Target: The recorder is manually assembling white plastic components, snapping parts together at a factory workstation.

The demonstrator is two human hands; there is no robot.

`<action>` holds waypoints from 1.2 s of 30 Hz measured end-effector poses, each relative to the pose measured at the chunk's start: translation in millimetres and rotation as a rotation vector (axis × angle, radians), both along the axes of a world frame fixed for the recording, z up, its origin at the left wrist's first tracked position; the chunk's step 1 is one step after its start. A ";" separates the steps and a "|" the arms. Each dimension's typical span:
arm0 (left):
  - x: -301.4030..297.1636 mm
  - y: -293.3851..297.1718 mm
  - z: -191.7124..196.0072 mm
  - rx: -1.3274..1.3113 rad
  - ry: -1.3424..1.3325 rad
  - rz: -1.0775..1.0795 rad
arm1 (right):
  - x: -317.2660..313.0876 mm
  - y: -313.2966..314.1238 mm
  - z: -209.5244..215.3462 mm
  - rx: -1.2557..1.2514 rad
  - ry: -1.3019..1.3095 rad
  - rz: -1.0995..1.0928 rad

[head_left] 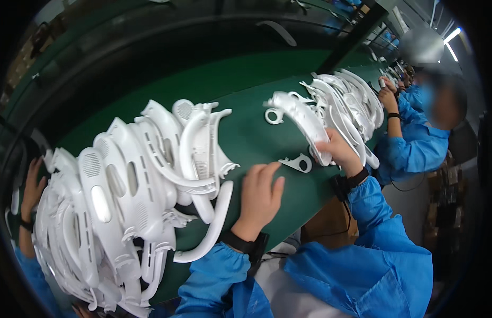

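Observation:
My right hand [339, 149] is closed round the lower end of a curved white plastic shell [298, 114], which stands tilted above the green bench. Palm down, my left hand [260, 197] has its fingers stretched out and the thumb apart. Its fingertips reach the pointed end of a small white ring-ended plastic part [300, 164]; whether they touch it, I cannot tell. Another small ring part [274, 115] lies behind the raised shell. Left of my left hand, a curved white strip [213, 228] rests at the edge of a large heap of white shells [132, 183].
A second heap of white shells [352, 103] covers the bench to the right. Beyond it sits a co-worker in a blue sleeve [415, 148]. At the far left, another person's hand [33, 185] is beside the large heap. The green bench [246, 132] runs between the heaps.

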State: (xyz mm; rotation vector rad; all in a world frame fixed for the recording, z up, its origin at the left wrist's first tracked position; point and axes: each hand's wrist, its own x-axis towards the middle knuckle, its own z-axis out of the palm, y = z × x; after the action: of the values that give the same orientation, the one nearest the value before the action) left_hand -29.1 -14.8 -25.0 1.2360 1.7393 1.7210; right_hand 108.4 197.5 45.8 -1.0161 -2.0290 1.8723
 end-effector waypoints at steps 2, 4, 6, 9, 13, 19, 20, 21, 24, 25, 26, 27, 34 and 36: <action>2.7 0.4 3.9 -0.078 0.233 -0.054 | -34.2 8.2 -3.2 0.028 -0.013 -0.083; 1.2 -1.0 4.5 -0.164 0.469 -0.116 | -75.2 22.0 1.1 -0.079 -0.059 0.011; -1.2 -1.1 4.1 -0.179 0.469 -0.138 | -120.7 22.7 0.5 -0.150 -0.023 -0.088; 3.2 -1.4 9.1 -0.155 0.479 -0.151 | -163.3 48.4 -6.3 -0.135 0.037 0.086; 1.2 -2.6 4.0 -0.141 0.460 -0.154 | -191.7 37.3 -16.1 -0.226 0.242 -0.176; 2.5 3.0 6.9 -0.164 0.408 -0.161 | -115.7 41.4 -16.8 0.508 -0.062 -0.003; -1.4 7.9 9.2 -0.185 0.423 -0.144 | -106.0 52.3 -32.1 0.618 -0.072 -0.007; -2.2 8.9 8.8 -0.207 0.442 -0.137 | -95.7 46.2 -31.5 0.720 -0.071 -0.005; -4.6 11.1 10.4 -0.193 0.425 -0.129 | -87.7 29.7 -41.6 1.006 -0.221 0.053; -8.3 8.7 10.8 -0.202 0.443 -0.122 | -94.7 15.1 -32.6 0.938 -0.320 0.110; -7.6 10.5 10.7 -0.201 0.468 -0.145 | -92.0 17.2 -38.3 1.085 -0.294 0.183; -6.9 10.2 10.6 -0.197 0.442 -0.158 | -91.9 19.7 -40.7 0.929 -0.318 0.117; 1.6 24.4 -4.4 -0.381 0.478 -0.025 | -89.9 23.8 -44.6 0.718 -0.317 0.116; 3.2 29.0 -0.8 -0.438 0.341 0.006 | -74.5 29.9 -49.6 0.693 -0.223 0.133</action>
State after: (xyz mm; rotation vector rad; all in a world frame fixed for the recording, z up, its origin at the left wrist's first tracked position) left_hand -25.9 14.2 -25.7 1.3660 2.1637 1.0834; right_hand 33.9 227.4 -3.8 -0.9230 -2.6331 0.9705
